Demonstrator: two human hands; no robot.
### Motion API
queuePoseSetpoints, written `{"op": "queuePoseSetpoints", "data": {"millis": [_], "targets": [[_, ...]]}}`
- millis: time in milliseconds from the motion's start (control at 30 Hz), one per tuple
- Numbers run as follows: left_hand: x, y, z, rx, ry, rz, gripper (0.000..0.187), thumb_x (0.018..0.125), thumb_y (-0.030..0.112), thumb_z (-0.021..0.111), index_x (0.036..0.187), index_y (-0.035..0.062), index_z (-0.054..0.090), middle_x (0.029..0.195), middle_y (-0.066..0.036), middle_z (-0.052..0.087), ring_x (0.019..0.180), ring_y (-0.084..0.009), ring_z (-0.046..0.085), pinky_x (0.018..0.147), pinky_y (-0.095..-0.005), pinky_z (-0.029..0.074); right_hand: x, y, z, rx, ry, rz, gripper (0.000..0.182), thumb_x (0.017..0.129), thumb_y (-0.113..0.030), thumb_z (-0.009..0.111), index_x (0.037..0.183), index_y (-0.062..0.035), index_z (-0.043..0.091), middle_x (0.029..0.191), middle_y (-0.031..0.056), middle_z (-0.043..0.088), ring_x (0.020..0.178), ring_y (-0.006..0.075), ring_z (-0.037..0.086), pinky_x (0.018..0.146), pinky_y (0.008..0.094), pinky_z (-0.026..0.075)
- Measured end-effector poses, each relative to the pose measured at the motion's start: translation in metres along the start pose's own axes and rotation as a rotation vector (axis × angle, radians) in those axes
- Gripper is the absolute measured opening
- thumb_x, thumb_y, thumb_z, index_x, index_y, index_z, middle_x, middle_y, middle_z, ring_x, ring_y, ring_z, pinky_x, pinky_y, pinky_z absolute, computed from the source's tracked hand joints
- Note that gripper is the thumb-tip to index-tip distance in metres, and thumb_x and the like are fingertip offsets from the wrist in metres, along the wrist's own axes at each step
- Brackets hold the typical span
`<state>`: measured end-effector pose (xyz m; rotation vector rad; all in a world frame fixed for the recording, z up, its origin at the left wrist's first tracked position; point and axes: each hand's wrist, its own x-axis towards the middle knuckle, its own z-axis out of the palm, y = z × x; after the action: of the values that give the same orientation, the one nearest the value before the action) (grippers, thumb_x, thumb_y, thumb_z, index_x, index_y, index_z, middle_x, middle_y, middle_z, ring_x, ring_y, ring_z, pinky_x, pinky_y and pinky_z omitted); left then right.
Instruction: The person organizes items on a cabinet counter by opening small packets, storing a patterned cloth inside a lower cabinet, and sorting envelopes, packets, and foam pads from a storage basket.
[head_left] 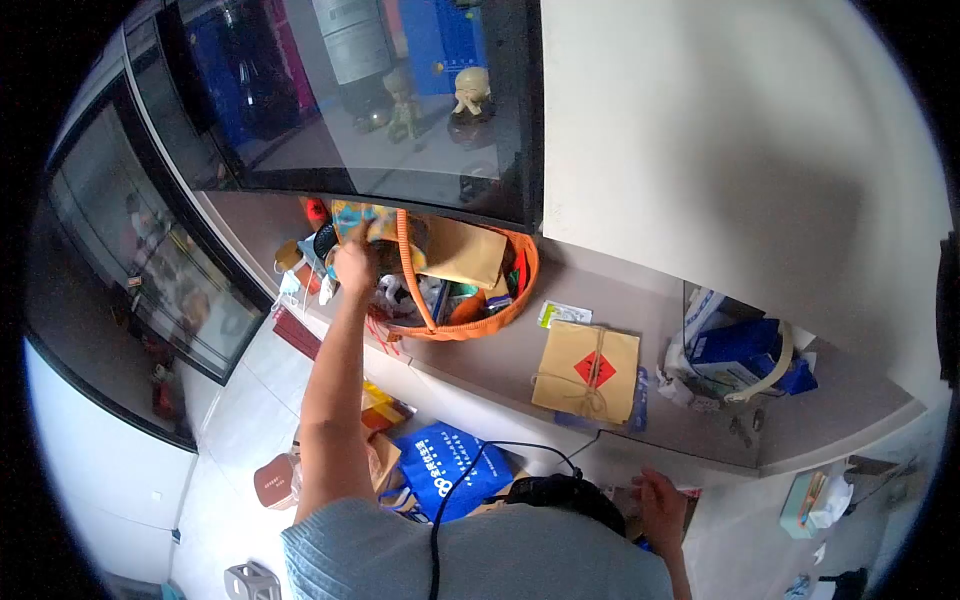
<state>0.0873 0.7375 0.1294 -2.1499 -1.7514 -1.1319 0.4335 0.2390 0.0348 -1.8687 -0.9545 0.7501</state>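
Observation:
My left hand reaches to the left side of an orange woven basket. Its fingers are closed at the edge of a yellow and blue patterned item, whose exact kind I cannot make out. Beside that item a brown paper envelope leans in the basket, above several small packets and a white plastic bag. My right hand hangs low beside my body, fingers loosely apart, with nothing visible in it.
On the ledge lie a string-tied kraft parcel, a small green-white packet and a blue bag. A glass-doored cabinet overhangs the basket. Below are a blue shopping bag, a grey stool and a black cable.

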Motion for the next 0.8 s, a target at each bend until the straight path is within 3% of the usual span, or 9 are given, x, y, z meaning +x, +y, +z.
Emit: {"op": "queuePoseSetpoints", "data": {"millis": [33,133,300,367,433,500,567,667,800], "targets": [[0.006,0.007,-0.01,-0.061,0.035,-0.159,0.037,0.073,0.008,0.063,0.109,0.0122,0.061,0.107,-0.017,0.062,0.093,-0.0348,0.062,0.079,-0.0392,0.05,-0.001,-0.001,-0.001,0.043,-0.008,-0.02,0.025,0.094,-0.011,0.049,0.116,-0.0028,0.058,0.098,0.0115,0.066,0.082,0.0164,0.066,0.07,0.0298,0.053],[0.035,-0.028,-0.021,-0.539,0.503,-0.055,0.039,0.073,-0.001,0.059,0.112,0.0065,0.059,0.1,-0.015,0.065,0.087,-0.0283,0.064,0.078,-0.0344,0.05,-0.002,-0.007,-0.003,0.066,-0.01,-0.018,0.025,0.095,-0.011,0.049,0.116,-0.0007,0.058,0.098,0.0112,0.066,0.08,0.0146,0.065,0.07,0.0281,0.052],[-0.001,0.015,-0.156,-0.193,0.848,0.264,0.034,0.075,0.001,0.064,0.109,0.0042,0.062,0.098,-0.012,0.067,0.087,-0.0216,0.065,0.077,-0.0314,0.051,0.0,-0.005,-0.002,0.091,-0.01,-0.005,0.022,0.094,-0.011,0.049,0.111,-0.0022,0.059,0.096,0.0121,0.066,0.084,0.021,0.067,0.07,0.0335,0.053],[-0.034,0.029,-0.199,0.098,0.806,0.185,0.031,0.078,0.009,0.065,0.11,0.0064,0.063,0.092,-0.012,0.069,0.08,-0.0237,0.068,0.072,-0.0358,0.053,0.005,-0.001,-0.002,-0.094,-0.046,-0.071,0.022,0.093,-0.013,0.05,0.11,-0.0027,0.06,0.096,0.013,0.066,0.085,0.023,0.067,0.073,0.0352,0.052],[-0.07,0.053,-0.24,0.434,0.492,-0.268,0.03,0.082,0.017,0.063,0.111,0.0103,0.063,0.085,-0.015,0.068,0.074,-0.0259,0.068,0.067,-0.0392,0.053,0.018,0.014,-0.002,-0.168,-0.109,-0.125,0.023,0.093,-0.014,0.05,0.11,-0.0031,0.059,0.098,0.0134,0.066,0.085,0.0244,0.066,0.075,0.0359,0.051],[-0.107,0.071,-0.264,0.45,0.263,-0.342,0.029,0.082,0.011,0.06,0.11,0.0085,0.064,0.092,-0.016,0.067,0.087,-0.0267,0.067,0.072,-0.0353,0.051,0.024,0.014,-0.001,-0.252,-0.182,-0.178,0.024,0.092,-0.016,0.051,0.111,-0.0035,0.058,0.1,0.0137,0.066,0.086,0.0257,0.066,0.076,0.0367,0.051],[-0.137,0.081,-0.275,0.269,0.115,-0.245,0.024,0.083,0.009,0.057,0.104,0.0112,0.067,0.082,-0.019,0.066,0.075,-0.0277,0.068,0.066,-0.0361,0.051,0.033,-0.007,0.006,-0.041,-0.28,-0.197,0.03,0.094,-0.016,0.05,0.121,-0.0017,0.054,0.103,0.0143,0.064,0.086,0.0187,0.064,0.076,0.0303,0.052],[-0.169,0.099,-0.274,0.006,-0.096,-0.209,0.024,0.081,-0.002,0.055,0.102,0.0017,0.066,0.08,-0.017,0.068,0.074,-0.0212,0.067,0.068,-0.0319,0.051,0.042,-0.044,0.011,-0.122,-0.507,-0.16,0.037,0.093,-0.017,0.053,0.128,-0.0043,0.049,0.113,0.014,0.06,0.099,0.0175,0.059,0.082,0.0308,0.05],[-0.185,0.142,-0.267,-0.396,-0.09,-0.136,0.019,0.085,-0.003,0.052,0.099,-0.0061,0.064,0.08,-0.011,0.067,0.076,-0.0126,0.063,0.07,-0.0252,0.049,0.051,-0.07,0.028,0.05,-0.739,-0.26,0.067,0.084,-0.028,0.067,0.14,-0.0106,0.034,0.116,0.0188,0.059,0.099,0.0263,0.062,0.085,0.037,0.049]]}}
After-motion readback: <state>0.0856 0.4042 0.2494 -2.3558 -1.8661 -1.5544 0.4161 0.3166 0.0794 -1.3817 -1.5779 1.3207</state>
